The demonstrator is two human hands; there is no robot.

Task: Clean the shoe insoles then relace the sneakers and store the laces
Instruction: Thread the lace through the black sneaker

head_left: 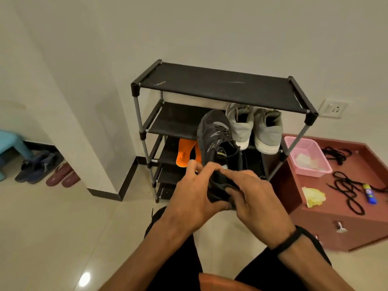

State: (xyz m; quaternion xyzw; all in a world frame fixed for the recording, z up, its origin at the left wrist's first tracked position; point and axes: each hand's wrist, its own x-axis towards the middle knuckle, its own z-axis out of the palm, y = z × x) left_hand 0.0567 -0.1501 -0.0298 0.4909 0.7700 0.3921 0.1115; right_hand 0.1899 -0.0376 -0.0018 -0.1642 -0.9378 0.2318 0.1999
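I hold a black sneaker (216,139) in front of me, toe pointing up and away, black laces threaded through its eyelets. My left hand (195,196) grips the heel end from the left. My right hand (256,198) grips the heel and collar from the right, its fingers curled into the dark fabric. Two orange insoles (184,153) lie on a lower shelf of the black shoe rack (220,85). A pair of grey sneakers (256,129) stands on the shelf above. Loose black laces (348,190) lie on the reddish cabinet top (336,215) at right.
A pink basket (306,156) with white material, a yellow cloth (313,196) and a small blue-yellow tube (369,194) sit on the cabinet. Slippers (63,175) and blue shoes (35,166) lie on the tiled floor at left, near a blue stool (10,143).
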